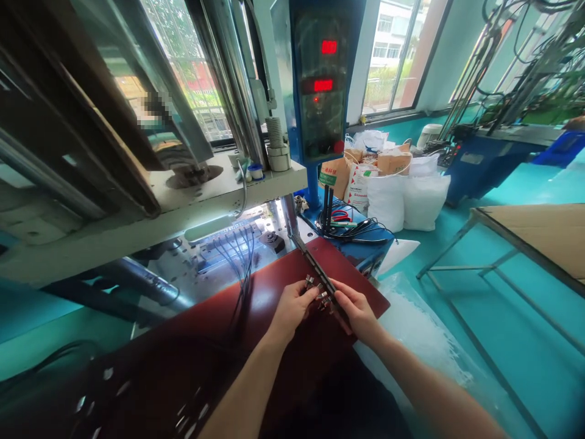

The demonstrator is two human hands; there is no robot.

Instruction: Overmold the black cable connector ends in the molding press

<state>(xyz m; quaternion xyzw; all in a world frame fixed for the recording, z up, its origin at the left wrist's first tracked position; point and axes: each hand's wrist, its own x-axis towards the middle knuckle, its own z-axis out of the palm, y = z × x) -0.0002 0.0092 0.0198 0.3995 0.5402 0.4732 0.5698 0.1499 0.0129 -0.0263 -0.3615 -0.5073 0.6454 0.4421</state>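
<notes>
The left hand (292, 311) and right hand (359, 311) meet over a dark red desk (269, 286), holding a long black bar (317, 271) that slants away from the person. Several small silver metal fittings (320, 297) stick out from the bar between the hands. The left hand's fingers (308, 294) are pressed together and curl in against the fittings, though whether they pinch one I cannot tell. The right hand's fingers (342, 294) lie close together and wrap the bar's lower part, pinching it against the thumb side.

A bundle of thin black cables (240, 268) hangs over the desk's far edge, just left of the hands. Beyond it stands a press (196, 201) with a blue control panel (320, 79) showing 2 red displays. Past the desk, a coil of black cable (351, 231) lies beside red-handled pliers (341, 215). Behind these are 2 white sacks (406, 204) and cardboard boxes (336, 177) on the teal floor (503, 305), below a window (397, 61). To the right are a metal-framed table (534, 231) and a blue machine (484, 161).
</notes>
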